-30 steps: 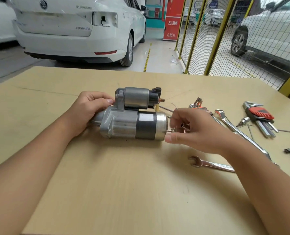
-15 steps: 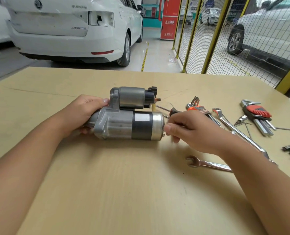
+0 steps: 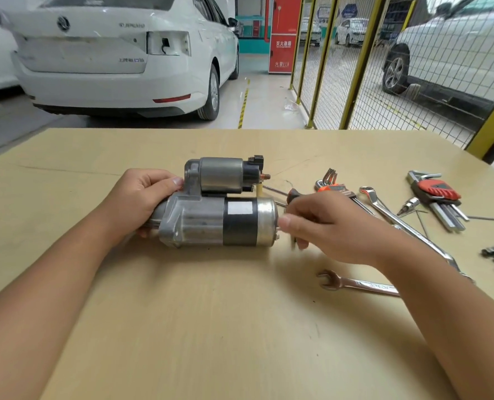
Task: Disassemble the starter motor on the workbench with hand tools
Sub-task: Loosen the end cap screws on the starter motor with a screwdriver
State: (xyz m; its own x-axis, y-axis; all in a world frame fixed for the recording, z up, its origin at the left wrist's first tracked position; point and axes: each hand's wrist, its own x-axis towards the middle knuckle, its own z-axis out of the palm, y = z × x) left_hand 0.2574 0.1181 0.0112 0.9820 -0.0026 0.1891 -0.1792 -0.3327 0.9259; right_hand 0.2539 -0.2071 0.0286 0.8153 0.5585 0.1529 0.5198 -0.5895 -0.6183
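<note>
We see starter motor (image 3: 219, 217) lying on its side, centre of frame, on workbench (image 3: 182, 327). Left hand (image 3: 137, 202) grips its nose end, fingers curled round housing, thumb against solenoid bracket. Right hand (image 3: 326, 226) sits at rear end cap, fingers curled; whether they pinch something there we cannot tell, blurred. Right of frame: open-end spanner (image 3: 355, 282), long wrench (image 3: 398, 223), red hex key set (image 3: 436, 194). Upper left: white car (image 3: 118, 53).

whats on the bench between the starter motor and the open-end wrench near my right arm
Bare benchtop only, in the head view. The right hand hovers beside the motor, above and behind the wrench.
</note>
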